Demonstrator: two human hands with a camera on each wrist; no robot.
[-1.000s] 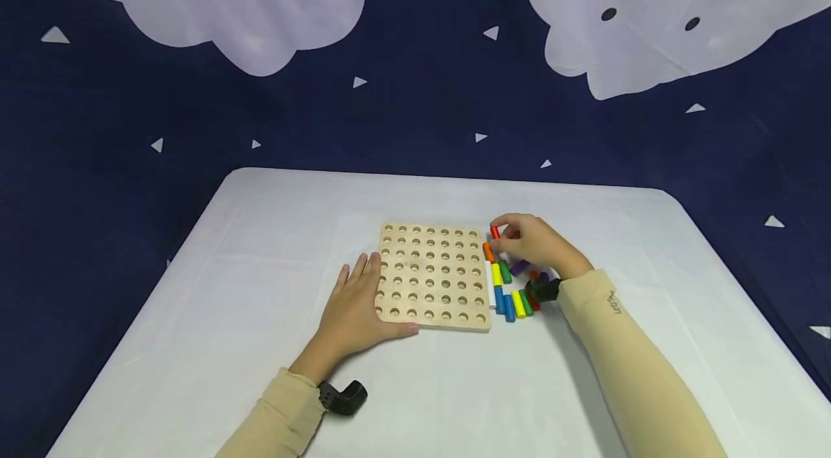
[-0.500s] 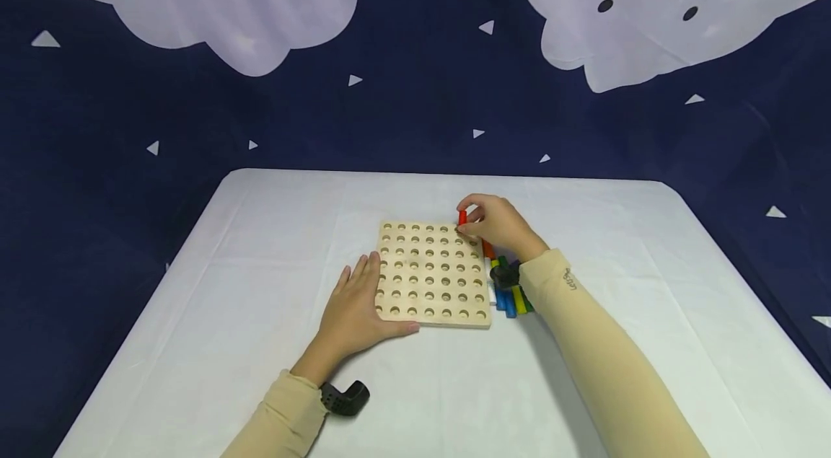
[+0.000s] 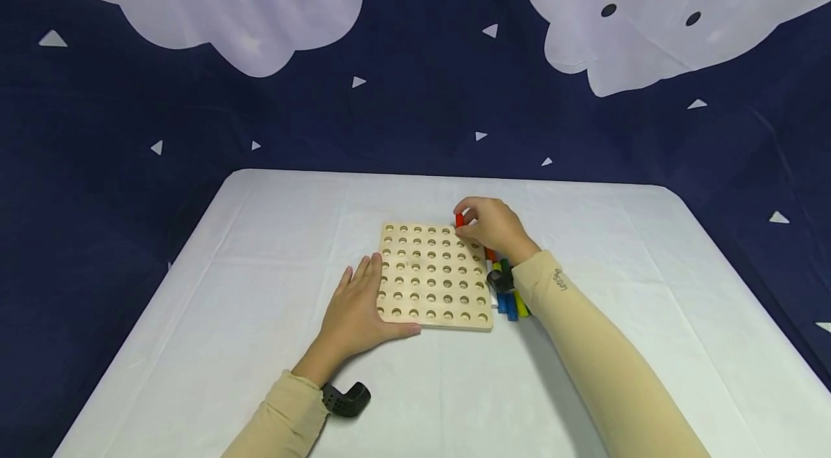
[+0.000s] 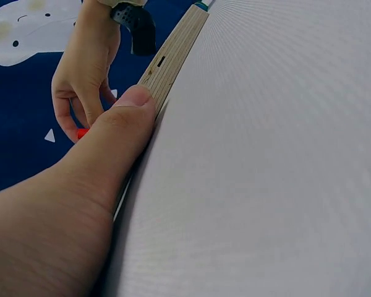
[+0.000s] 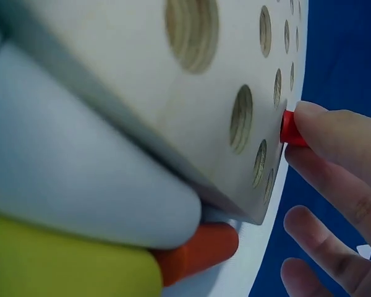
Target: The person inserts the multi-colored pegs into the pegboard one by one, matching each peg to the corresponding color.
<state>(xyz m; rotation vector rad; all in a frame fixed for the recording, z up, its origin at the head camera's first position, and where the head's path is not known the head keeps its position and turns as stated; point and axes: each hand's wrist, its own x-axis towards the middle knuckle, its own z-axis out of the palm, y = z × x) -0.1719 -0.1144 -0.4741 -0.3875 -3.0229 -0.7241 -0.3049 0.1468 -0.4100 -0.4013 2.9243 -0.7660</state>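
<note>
A pale wooden board [image 3: 423,275] with rows of round holes lies on the white table. My left hand [image 3: 353,321] rests spread around its near left corner, fingers straight along the left side and thumb [image 4: 127,117] against the near edge. At the far right part of the board, my right hand [image 3: 495,223] pinches a red peg [image 3: 459,219] between thumb and fingertips. In the right wrist view the red peg [image 5: 291,130] stands upright to the board's face, its lower end right at a hole position in the far row. The other fingers are loosely bent.
Beside the board's right edge lie loose pegs, partly hidden by my right wrist: a white one [image 5: 93,161], a yellow one [image 5: 68,260], an orange-red one [image 5: 210,247] and blue ones [image 3: 512,308]. A dark cloud-print cloth [image 3: 415,112] hangs behind the table.
My right hand has carried the red peg left from the loose pegs to the board's far row, then shifted only slightly in the last half second. The left hand stays in place.
</note>
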